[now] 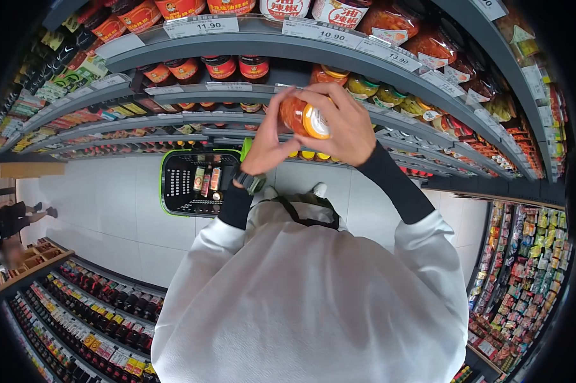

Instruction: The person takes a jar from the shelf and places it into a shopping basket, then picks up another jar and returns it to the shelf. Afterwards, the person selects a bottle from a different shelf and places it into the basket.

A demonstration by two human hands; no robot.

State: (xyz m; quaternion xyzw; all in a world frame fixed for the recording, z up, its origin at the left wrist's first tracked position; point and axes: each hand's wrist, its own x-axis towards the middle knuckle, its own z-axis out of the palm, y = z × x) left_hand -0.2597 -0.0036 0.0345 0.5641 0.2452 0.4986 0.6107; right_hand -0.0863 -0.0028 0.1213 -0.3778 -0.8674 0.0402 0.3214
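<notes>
Head view, clock from frame centre. Jar at 12, between left hand and right hand. Fingers of both curl round it, pinching it from opposite sides; lid faces right hand. Shelf runs across 12 beyond the hands, price tags along its edge. Red-labelled jars at 11. Basket at 9, bottles inside; left wrist with watch blocks its near edge. Another person farther out at 9. Stocked rack at 8, packets at 4.
</notes>
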